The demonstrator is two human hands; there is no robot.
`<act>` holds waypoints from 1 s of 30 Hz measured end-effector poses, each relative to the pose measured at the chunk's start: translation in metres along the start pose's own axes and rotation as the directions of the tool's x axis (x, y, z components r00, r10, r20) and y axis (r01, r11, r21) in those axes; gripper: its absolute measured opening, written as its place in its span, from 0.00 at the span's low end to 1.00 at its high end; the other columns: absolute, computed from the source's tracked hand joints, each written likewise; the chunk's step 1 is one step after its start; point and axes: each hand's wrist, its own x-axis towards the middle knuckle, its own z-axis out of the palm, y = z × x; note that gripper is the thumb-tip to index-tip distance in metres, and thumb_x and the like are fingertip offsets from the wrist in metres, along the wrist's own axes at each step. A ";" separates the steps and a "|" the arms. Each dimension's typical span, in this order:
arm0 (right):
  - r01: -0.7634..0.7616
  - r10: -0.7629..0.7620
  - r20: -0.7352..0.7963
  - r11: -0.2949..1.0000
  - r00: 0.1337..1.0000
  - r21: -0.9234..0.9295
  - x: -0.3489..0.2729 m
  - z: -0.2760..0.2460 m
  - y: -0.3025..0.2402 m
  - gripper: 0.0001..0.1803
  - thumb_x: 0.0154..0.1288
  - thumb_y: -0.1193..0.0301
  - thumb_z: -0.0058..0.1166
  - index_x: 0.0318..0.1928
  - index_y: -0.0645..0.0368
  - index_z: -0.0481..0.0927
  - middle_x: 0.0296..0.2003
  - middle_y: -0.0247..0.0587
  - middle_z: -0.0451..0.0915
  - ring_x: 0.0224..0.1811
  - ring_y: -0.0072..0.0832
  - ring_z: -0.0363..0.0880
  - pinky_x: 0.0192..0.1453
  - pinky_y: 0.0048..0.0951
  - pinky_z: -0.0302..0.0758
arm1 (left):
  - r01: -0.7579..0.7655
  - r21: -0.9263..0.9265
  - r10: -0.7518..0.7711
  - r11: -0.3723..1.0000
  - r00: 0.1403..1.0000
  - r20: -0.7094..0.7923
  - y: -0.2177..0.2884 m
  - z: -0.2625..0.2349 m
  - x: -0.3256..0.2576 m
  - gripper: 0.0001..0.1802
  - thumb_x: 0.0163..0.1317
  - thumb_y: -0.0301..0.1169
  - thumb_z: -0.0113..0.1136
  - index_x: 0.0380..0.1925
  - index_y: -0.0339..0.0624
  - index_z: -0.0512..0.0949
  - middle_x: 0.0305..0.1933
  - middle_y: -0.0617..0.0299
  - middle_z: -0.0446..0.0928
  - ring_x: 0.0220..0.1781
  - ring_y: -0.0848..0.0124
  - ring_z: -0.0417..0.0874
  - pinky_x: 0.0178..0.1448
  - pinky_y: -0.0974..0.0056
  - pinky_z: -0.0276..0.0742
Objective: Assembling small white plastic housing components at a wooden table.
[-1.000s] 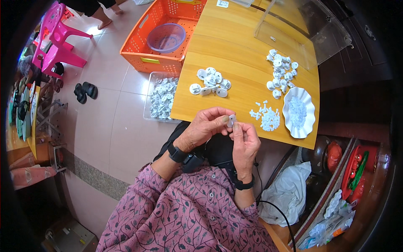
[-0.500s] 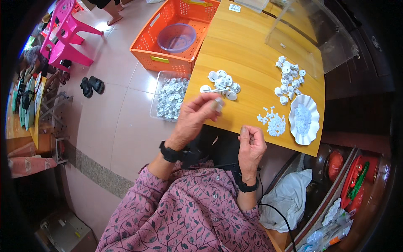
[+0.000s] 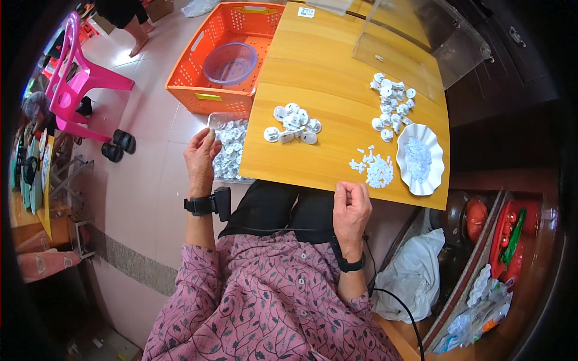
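Observation:
My left hand is at the left edge of a clear plastic bin filled with white plastic parts. Its thumb and fingers are drawn together, and whether a part is between them I cannot make out. At the front edge of the wooden table my right hand is closed, thumb against curled fingers; anything inside is hidden. Just beyond it lies a loose pile of small white pegs. A cluster of round white plastic parts sits on the table's left side, and more white parts lie farther right.
On the table, a scalloped white dish holds small translucent pieces. A clear plastic box stands at the far right. An orange crate with a purple bowl is beyond the bin. A pink chair stands left.
My left hand has moved left from over the table's front edge to the bin; the white part seen at its fingertips is no longer visible. My right hand stays closed nearby. The view has shifted.

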 end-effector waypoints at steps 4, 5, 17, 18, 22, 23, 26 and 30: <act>0.062 -0.070 -0.060 0.991 0.996 -0.116 0.009 -0.003 0.012 0.03 0.68 0.77 0.58 0.39 0.65 0.79 0.33 0.47 0.76 0.34 0.43 0.78 0.38 0.39 0.77 | -0.033 0.021 0.035 0.999 0.995 -0.093 -0.001 0.006 0.000 0.19 0.66 0.30 0.68 0.52 0.29 0.78 0.40 0.57 0.81 0.35 0.75 0.83 0.39 0.72 0.83; 0.096 -0.114 -0.081 0.976 0.990 -0.194 0.011 -0.003 0.015 0.04 0.67 0.78 0.58 0.40 0.65 0.79 0.35 0.47 0.76 0.36 0.44 0.79 0.41 0.40 0.77 | -0.088 0.079 0.093 0.993 0.994 -0.059 0.000 0.011 -0.004 0.18 0.66 0.30 0.68 0.51 0.29 0.79 0.39 0.58 0.81 0.34 0.76 0.82 0.38 0.72 0.82; 0.165 -0.196 -0.047 0.913 0.980 -0.373 0.020 0.000 0.022 0.09 0.64 0.79 0.58 0.46 0.62 0.82 0.41 0.46 0.76 0.45 0.46 0.79 0.50 0.44 0.76 | -0.539 0.416 0.455 0.732 0.842 0.291 0.022 0.082 -0.076 0.07 0.64 0.22 0.66 0.42 0.35 0.84 0.39 0.60 0.80 0.33 0.78 0.79 0.37 0.72 0.77; 0.137 -0.174 -0.095 0.940 0.980 -0.311 0.019 0.000 0.023 0.09 0.64 0.79 0.58 0.45 0.62 0.82 0.41 0.46 0.76 0.45 0.46 0.79 0.50 0.44 0.76 | -0.539 0.416 0.454 0.732 0.842 0.291 0.023 0.085 -0.078 0.07 0.64 0.22 0.66 0.42 0.35 0.84 0.39 0.60 0.80 0.33 0.78 0.79 0.37 0.72 0.77; 0.111 -0.155 -0.116 0.940 0.981 -0.323 0.018 -0.002 0.024 0.08 0.65 0.79 0.57 0.44 0.62 0.82 0.41 0.46 0.76 0.45 0.46 0.79 0.50 0.44 0.76 | -0.630 0.457 0.512 0.628 0.777 0.367 0.022 0.092 -0.086 0.06 0.63 0.22 0.67 0.40 0.35 0.83 0.38 0.58 0.80 0.30 0.75 0.80 0.35 0.69 0.78; 0.137 -0.183 -0.095 0.920 0.979 -0.367 0.018 -0.001 0.023 0.08 0.65 0.78 0.58 0.44 0.61 0.82 0.41 0.46 0.76 0.45 0.46 0.79 0.50 0.44 0.75 | -0.619 0.478 0.467 0.623 0.784 0.409 0.023 0.094 -0.089 0.07 0.63 0.22 0.67 0.41 0.35 0.83 0.38 0.59 0.80 0.32 0.76 0.80 0.37 0.70 0.77; 0.188 -0.230 -0.036 0.866 0.973 -0.463 0.018 -0.002 0.017 0.09 0.64 0.78 0.59 0.45 0.60 0.82 0.40 0.45 0.75 0.45 0.44 0.78 0.50 0.44 0.74 | -0.632 0.491 0.396 0.599 0.767 0.504 0.023 0.098 -0.101 0.08 0.62 0.22 0.66 0.41 0.35 0.83 0.38 0.57 0.80 0.33 0.72 0.81 0.38 0.68 0.77; 0.222 -0.257 0.006 0.823 0.966 -0.523 0.017 -0.002 0.017 0.10 0.63 0.77 0.60 0.45 0.57 0.83 0.40 0.42 0.74 0.45 0.42 0.76 0.51 0.43 0.72 | -0.816 0.311 0.390 0.487 0.521 0.759 0.013 0.118 -0.117 0.08 0.60 0.19 0.65 0.41 0.36 0.82 0.38 0.53 0.79 0.37 0.59 0.83 0.40 0.61 0.79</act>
